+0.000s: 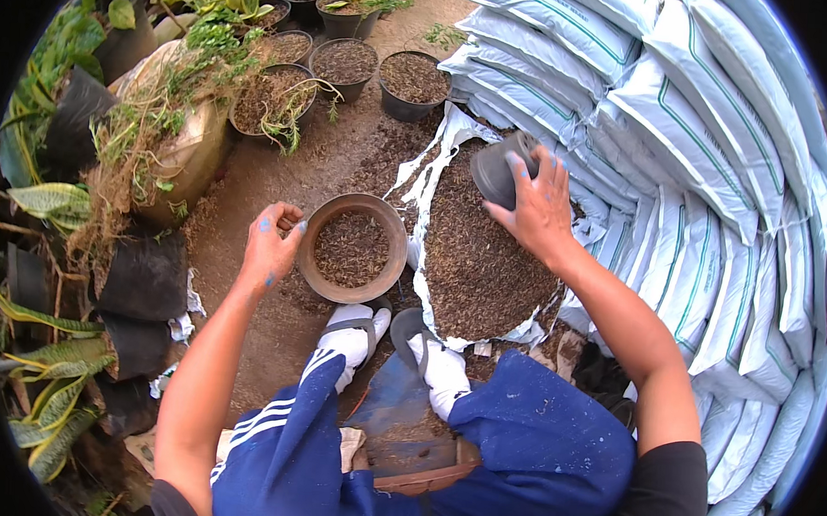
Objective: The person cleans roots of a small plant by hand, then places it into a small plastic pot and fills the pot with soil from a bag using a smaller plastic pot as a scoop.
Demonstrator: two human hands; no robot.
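My right hand (538, 206) grips a small black plant pot (499, 169) by its side, thumb and fingers spread around it. The pot is tilted on its side over a heap of brown, husky potting mix (478, 270) in an opened white sack (423, 212). Its inside is hidden from view. In front of my feet stands a brownish round pot (313, 267), partly filled with the same mix. Beside its left rim is my left hand (276, 238), fingers loosely bent and holding nothing visible; the thumb tip is at the rim, though contact is unclear.
Several filled black pots (414, 81) stand beyond, some with plants. Leafy plants and black grow bags (140, 278) line the left. White sacks (687, 132) are stacked high on the right. My sandalled feet (441, 374) are close to the heap; loose mix litters the ground.
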